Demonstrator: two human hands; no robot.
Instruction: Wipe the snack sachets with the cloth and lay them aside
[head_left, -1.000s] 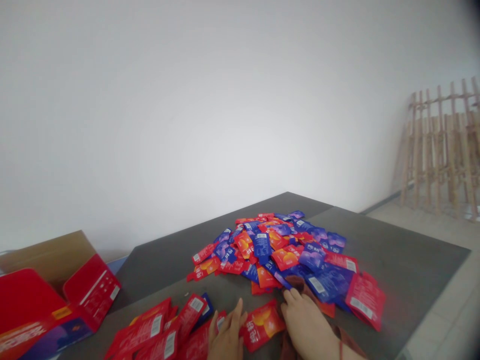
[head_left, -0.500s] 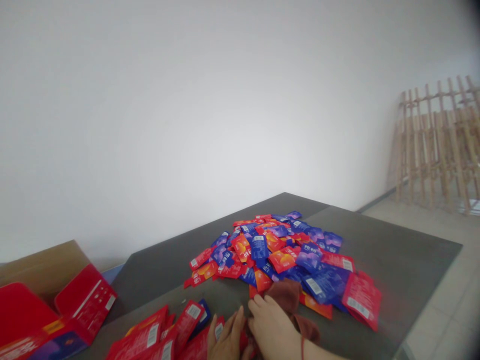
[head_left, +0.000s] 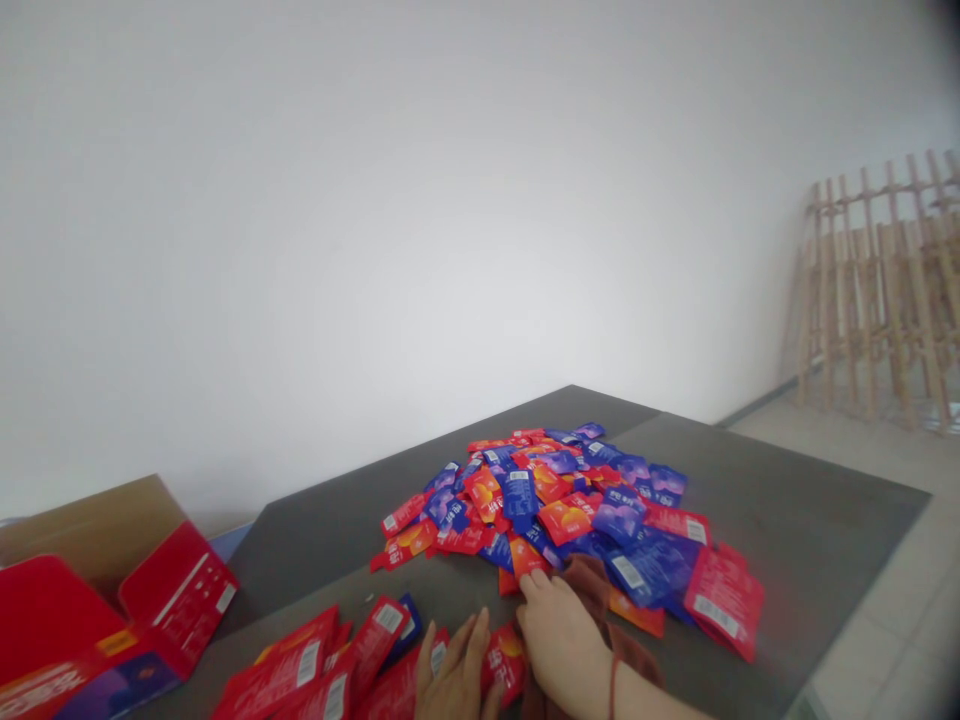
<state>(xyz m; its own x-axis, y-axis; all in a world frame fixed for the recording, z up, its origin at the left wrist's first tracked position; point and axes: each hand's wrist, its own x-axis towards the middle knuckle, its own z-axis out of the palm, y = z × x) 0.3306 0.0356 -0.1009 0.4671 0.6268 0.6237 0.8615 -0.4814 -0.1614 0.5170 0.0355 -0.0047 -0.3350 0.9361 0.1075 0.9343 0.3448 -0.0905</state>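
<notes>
My left hand (head_left: 454, 670) lies at the bottom middle with its fingers stretched out and spread. Under and beside it are red packets; one red packet (head_left: 506, 662) shows between its thumb and my right hand. Further right, my right hand (head_left: 562, 635) reaches to the near edge of a heap of red and blue packets (head_left: 559, 500). Its fingers extend forward, the tips touching the lower end of an orange-red packet (head_left: 527, 557); its thumb is hidden. Brown cloth (head_left: 592, 580) is bunched behind and beneath this hand.
Several red packets (head_left: 300, 665) and a blue packet (head_left: 406, 628) lie left of my left hand. A red box (head_left: 180, 600) with raised flaps stands at the left, with brown cardboard (head_left: 112, 525) behind. The dark table (head_left: 810, 500) meets a white wall; wooden racks (head_left: 885, 290) lean at the right.
My right hand has shifted slightly forward and right, from beside my left hand to the heap's edge, uncovering a red packet between them. My left hand stays nearly in place.
</notes>
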